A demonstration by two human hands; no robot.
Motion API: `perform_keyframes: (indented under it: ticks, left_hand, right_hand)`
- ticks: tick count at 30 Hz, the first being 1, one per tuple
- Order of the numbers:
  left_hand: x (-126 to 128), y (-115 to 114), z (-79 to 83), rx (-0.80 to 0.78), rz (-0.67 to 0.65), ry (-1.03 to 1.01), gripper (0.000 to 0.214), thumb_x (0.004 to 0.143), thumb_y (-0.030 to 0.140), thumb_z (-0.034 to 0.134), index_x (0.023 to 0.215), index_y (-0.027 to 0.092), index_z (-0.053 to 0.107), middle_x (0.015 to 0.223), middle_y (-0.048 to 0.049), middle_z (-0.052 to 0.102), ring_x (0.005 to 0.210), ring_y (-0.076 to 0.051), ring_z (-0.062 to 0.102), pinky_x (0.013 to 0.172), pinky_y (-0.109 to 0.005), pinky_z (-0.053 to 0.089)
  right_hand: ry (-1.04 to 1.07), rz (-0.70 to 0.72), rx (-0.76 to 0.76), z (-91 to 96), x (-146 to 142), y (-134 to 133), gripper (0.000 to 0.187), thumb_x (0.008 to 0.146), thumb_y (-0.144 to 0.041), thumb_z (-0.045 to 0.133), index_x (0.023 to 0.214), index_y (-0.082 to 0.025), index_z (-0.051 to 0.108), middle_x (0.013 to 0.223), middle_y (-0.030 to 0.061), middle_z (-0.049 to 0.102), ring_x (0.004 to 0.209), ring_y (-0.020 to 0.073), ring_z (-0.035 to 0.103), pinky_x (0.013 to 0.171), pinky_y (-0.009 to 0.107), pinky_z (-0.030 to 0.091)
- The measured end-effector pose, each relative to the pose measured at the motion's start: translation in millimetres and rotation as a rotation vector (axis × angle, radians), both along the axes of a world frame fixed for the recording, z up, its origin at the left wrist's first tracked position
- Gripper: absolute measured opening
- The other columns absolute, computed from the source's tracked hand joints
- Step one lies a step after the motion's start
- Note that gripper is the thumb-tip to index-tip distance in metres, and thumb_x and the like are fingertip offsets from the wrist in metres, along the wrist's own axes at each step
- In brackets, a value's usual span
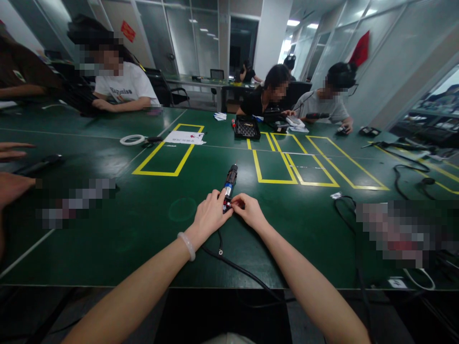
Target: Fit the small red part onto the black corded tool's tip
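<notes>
A black electric screwdriver (229,184) with a blue band lies on the green table (150,224), its tip pointing away from me. My left hand (210,215) and my right hand (249,210) meet at its near end, fingers pinched around the red part where the black cable (244,272) enters. The cable runs back over the table's near edge. A pale bangle sits on my left wrist.
Yellow taped rectangles (168,153) mark the table. A black tray (246,128), a white ring (132,139) and a paper sheet (184,137) lie farther off. Other people sit around the far side; another person's hands (10,167) rest at left. Cables (398,181) trail at right.
</notes>
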State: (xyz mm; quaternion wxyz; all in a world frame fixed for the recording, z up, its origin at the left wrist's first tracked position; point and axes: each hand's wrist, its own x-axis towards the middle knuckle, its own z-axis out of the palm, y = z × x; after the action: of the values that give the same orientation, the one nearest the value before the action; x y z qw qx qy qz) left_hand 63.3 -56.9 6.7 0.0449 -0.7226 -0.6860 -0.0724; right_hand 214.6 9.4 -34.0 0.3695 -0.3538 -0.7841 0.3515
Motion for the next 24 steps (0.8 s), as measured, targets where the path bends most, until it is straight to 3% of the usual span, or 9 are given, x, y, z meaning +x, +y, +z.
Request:
perform_keyframes:
  ticks: [11, 24]
  left_hand:
    - [1.9, 0.6, -0.4, 0.031, 0.014, 0.010, 0.054, 0.090, 0.048, 0.046, 0.137, 0.022, 0.039, 0.108, -0.0107, 0.051, 0.097, -0.025, 0.053, 0.072, -0.032, 0.047]
    - [-1.9, 3.3, -0.1, 0.017, 0.035, 0.039, 0.058, 0.093, 0.050, 0.040, 0.144, 0.023, 0.033, 0.117, -0.0133, 0.051, 0.102, -0.027, 0.052, 0.074, -0.033, 0.048]
  right_hand:
    - [-0.047, 0.043, 0.136, 0.8, 4.5, 2.4, 0.008, 0.082, -0.011, 0.063, 0.083, -0.018, 0.068, 0.080, 0.0020, 0.064, 0.072, 0.0135, 0.059, 0.068, 0.024, 0.045]
    - [0.011, 0.024, 0.076, 2.7, 9.5, -2.6, 0.018, 0.088, -0.016, 0.057, 0.102, -0.018, 0.067, 0.088, 0.0030, 0.064, 0.076, 0.0133, 0.058, 0.069, 0.024, 0.046]
